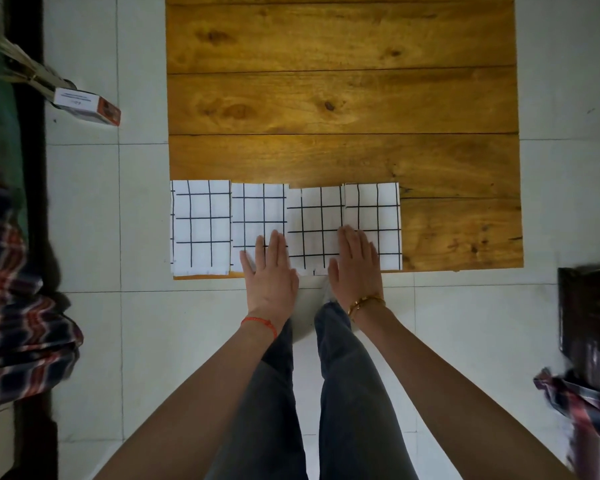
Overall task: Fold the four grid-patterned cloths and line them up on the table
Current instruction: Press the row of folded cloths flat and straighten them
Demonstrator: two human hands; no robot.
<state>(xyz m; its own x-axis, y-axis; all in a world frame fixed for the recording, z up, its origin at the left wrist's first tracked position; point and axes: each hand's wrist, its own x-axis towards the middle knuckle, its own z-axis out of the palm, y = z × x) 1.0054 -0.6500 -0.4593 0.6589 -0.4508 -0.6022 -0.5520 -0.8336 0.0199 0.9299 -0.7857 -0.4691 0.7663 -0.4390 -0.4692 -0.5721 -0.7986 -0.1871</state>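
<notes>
Desk: the wooden desk (343, 98) carries all four folded cloths in one row along the edge nearest you; the far planks are bare wood.
First cloth: the leftmost cloth (200, 226) lies flat at the desk's near left corner, its near hem reaching the desk edge, untouched by either hand.
Second cloth: the second cloth (257, 216) sits just beside the first, their sides meeting.
Third cloth: the third cloth (314, 223) lies between your two hands, its far edge set a little nearer you than its neighbours'.
Fourth cloth: the rightmost cloth (373, 209) overlaps the third cloth's right side slightly.
Left grip: your left hand (271, 268) lies flat with fingers straight, pressing on the near right part of the second cloth; a red thread circles the wrist.
Right grip: your right hand (355, 265) lies flat with fingers straight and together, resting where the third and fourth cloths meet; a gold bangle circles the wrist.
Floor: a small box (87, 105) lies on the pale tiles left of the desk, and plaid fabric (18, 323) sits at the far left.
</notes>
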